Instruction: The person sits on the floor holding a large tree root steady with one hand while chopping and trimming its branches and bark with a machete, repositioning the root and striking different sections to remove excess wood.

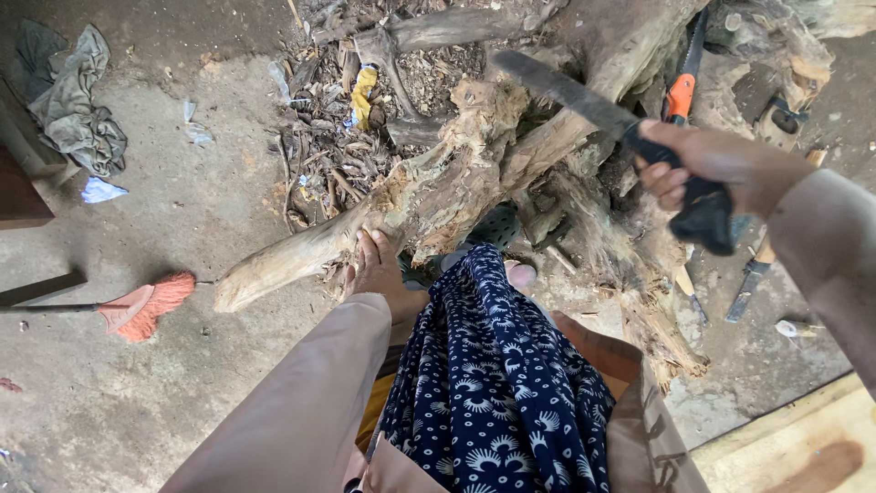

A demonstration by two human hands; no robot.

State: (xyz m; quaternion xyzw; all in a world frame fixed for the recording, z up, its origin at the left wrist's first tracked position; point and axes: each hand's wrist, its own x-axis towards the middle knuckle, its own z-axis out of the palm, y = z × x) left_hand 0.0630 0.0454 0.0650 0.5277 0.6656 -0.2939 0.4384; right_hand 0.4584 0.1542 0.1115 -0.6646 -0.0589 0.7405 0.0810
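My right grip (pixel 707 169) is wrapped tight around the black handle of a long machete (pixel 570 91), whose dark blade runs up and to the left across the upper middle of the frame, raised over the wood. My left grip (pixel 379 269) is pressed flat, fingers spread, onto a pale, knotty log (pixel 401 205) that lies on a slant from the left of centre up toward the upper right; the palm rests on the bark, holding nothing closed. Under the blade the log joins a tangle of gnarled roots and stumps (pixel 630 237) that fills the upper right. Behind it, at the top centre, lies a heap of bark chips and dry scraps (pixel 333 137) with a bit of yellow wrapper (pixel 363 91) in it. A folding saw with an orange handle (pixel 681 91) leans among the stumps just above my right grip, and a chisel-like tool (pixel 750 274) lies on the ground below that wrist. A dark blue patterned cloth (pixel 497 383) hangs down from me in the lower centre, covering part of the log's near end. On the left, a broom with orange bristles (pixel 141 309) lies on the grey concrete floor (pixel 164 402), and a crumpled grey rag (pixel 78 105) sits in the upper left. A light wooden board (pixel 803 447) shows in the lower right corner.
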